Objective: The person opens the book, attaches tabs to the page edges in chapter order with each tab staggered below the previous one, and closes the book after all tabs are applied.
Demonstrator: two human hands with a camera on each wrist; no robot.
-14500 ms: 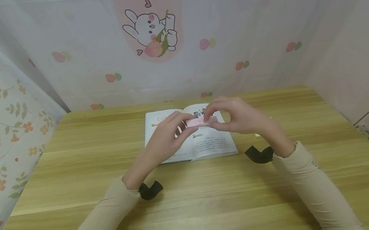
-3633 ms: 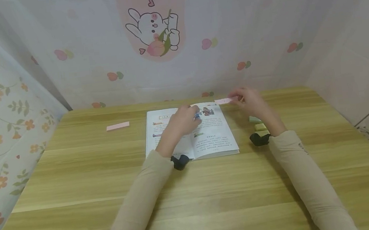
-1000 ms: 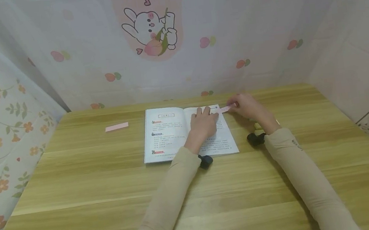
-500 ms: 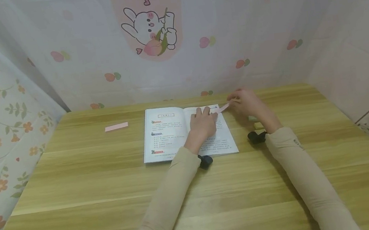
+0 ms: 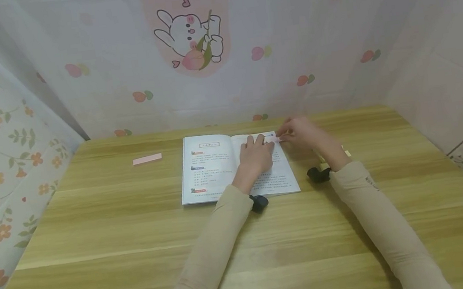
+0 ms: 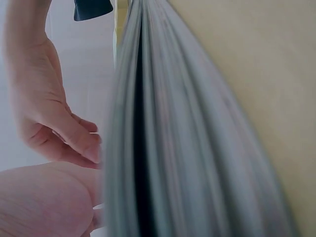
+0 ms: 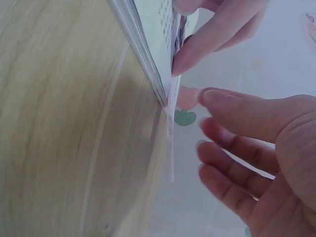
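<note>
An open book lies on the table, printed pages up. My left hand rests on its right page with fingers spread. In the right wrist view, a fingertip of the left hand presses a thin pale pink paper strip against the page; the strip's far end juts past the book's edge. My right hand is beside that corner of the book. Its thumb and fingers are loosely bent and apart from the strip in the right wrist view. The left wrist view mostly shows the book's page edges.
Another pink strip lies on the wooden table, left of the book. Small yellow pieces are partly hidden by the right forearm. A patterned curtain hangs behind the table.
Earlier both hands held a pink piece above the book; a strip now lies at left. The left hand moved onto the right page. Lately the right hand shifted toward the page and released the second strip.
</note>
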